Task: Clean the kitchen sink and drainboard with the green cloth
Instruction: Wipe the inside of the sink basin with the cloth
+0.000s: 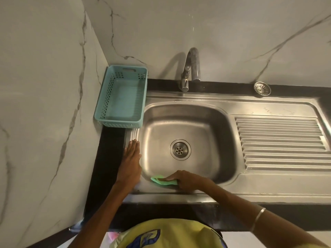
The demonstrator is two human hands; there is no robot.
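The stainless steel sink (pixel 211 120) has a round drain (pixel 180 149) in its basin, and its ribbed drainboard (pixel 281 140) lies to the right. My right hand (pixel 188 179) presses the green cloth (pixel 157 180) flat on the sink's near rim at the front left corner; part of the cloth is under my fingers. My left hand (pixel 130 161) lies flat, fingers together, on the sink's left rim, holding nothing.
A teal plastic basket (pixel 105 104) stands at the back left corner against the marble wall. A curved tap (pixel 189 68) rises behind the basin. A loose metal strainer (pixel 262 88) lies on the black counter at the back right.
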